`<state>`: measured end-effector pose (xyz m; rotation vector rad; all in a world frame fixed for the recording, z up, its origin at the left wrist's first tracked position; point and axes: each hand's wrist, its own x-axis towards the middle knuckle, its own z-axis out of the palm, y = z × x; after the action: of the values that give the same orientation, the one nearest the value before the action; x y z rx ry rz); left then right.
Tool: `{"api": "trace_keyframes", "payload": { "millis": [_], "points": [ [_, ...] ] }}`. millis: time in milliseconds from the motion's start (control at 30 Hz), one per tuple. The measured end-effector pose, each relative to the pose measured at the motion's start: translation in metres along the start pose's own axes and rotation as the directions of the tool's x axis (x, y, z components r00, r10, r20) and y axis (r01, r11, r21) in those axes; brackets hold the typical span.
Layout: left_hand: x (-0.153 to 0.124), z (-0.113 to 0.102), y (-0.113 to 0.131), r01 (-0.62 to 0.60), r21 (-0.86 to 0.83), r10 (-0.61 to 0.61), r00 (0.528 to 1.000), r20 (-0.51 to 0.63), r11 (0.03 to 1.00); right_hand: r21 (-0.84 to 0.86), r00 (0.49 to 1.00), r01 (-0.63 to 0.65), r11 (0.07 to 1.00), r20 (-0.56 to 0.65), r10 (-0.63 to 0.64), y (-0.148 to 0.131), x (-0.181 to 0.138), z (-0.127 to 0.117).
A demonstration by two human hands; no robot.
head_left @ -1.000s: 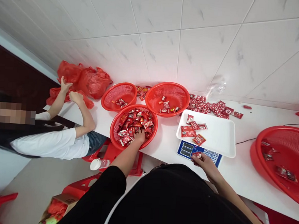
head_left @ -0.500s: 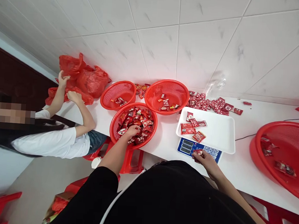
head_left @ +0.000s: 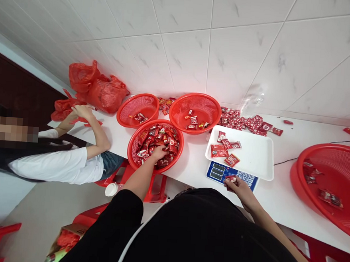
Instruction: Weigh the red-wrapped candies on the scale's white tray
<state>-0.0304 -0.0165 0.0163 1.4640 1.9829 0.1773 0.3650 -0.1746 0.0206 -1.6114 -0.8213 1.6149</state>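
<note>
My left hand (head_left: pixel 159 152) reaches into a full red plastic basket (head_left: pixel 132 160) of small wrapped snacks (head_left: pixel 150 139). Its fingers are drawn together among the wrappers, and what lies between them is hard to make out. Over the keypad of a blue digital scale (head_left: pixel 217 172), my right hand (head_left: pixel 239 188) is closed on a red snack packet (head_left: pixel 230 179), partly covered by the fingers. On the scale sits a white tray (head_left: pixel 257 152) with several red packets (head_left: pixel 220 151) on its left side.
Two red baskets (head_left: pixel 128 115) (head_left: pixel 205 105) with a few snacks stand behind. A pile of red packets (head_left: pixel 241 121) lies along the wall. At right is a larger red basket (head_left: pixel 298 171). On the left, a co-worker (head_left: pixel 71 159) handles red plastic bags (head_left: pixel 105 94).
My left hand has shifted slightly right and away from me within the full basket. My right hand stays nearly in place with its packet. The co-worker's hands have come together lower at the bags.
</note>
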Motion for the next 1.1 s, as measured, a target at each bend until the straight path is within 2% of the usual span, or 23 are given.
{"api": "trace_keyframes", "payload": {
  "millis": [100,200,267,333,433,533,600,700,767,867,967,1100],
  "points": [
    [-0.008,-0.019,-0.002,-0.011,-0.122,0.011,1.0,-0.008,0.992,-0.001,1.0,-0.004,1.0,0.003,0.004,0.001,0.0,0.0],
    [-0.016,-0.033,0.001,0.069,-0.27,-0.072,0.997,0.002,0.96,0.01,0.999,-0.011,1.0,-0.042,0.011,0.002,0.002,0.002],
    [-0.02,-0.036,0.009,0.123,-0.353,-0.113,0.992,0.048,0.928,0.016,0.999,-0.012,1.0,-0.032,0.012,0.002,0.003,0.003],
    [-0.022,-0.033,0.024,0.108,-0.437,-0.07,0.992,0.102,0.893,0.019,1.0,0.0,1.0,0.013,0.0,0.0,0.003,0.003],
    [-0.021,-0.015,0.06,0.01,-0.5,0.083,0.983,0.162,0.866,0.018,0.997,0.04,0.999,0.06,-0.041,-0.004,0.004,0.001],
    [-0.019,0.016,0.111,-0.104,-0.441,0.217,0.953,0.212,0.892,0.025,0.998,0.056,0.998,0.042,-0.057,-0.007,0.003,-0.002],
    [-0.02,0.04,0.149,-0.213,-0.387,0.316,0.921,0.227,0.897,0.044,0.998,0.054,0.998,0.022,-0.055,-0.006,0.001,-0.005],
    [-0.022,0.073,0.201,-0.415,-0.309,0.484,0.853,0.196,0.856,0.073,0.998,0.059,0.996,-0.007,-0.059,0.0,-0.005,-0.011],
    [-0.021,0.089,0.227,-0.49,-0.226,0.532,0.822,0.202,0.842,0.094,0.998,0.062,0.994,-0.029,-0.059,0.004,-0.01,-0.017],
    [-0.017,0.101,0.249,-0.513,-0.09,0.52,0.827,0.213,0.854,0.141,0.996,0.059,0.988,-0.075,-0.049,0.009,-0.013,-0.026],
    [-0.011,0.104,0.257,-0.522,-0.013,0.517,0.84,0.163,0.853,0.246,0.992,0.068,0.967,-0.122,-0.039,0.002,-0.011,-0.033],
    [-0.011,0.107,0.255,-0.543,-0.063,0.547,0.831,0.099,0.837,0.53,0.991,0.097,0.843,-0.134,-0.03,-0.023,0.003,-0.038]
  ]
}}
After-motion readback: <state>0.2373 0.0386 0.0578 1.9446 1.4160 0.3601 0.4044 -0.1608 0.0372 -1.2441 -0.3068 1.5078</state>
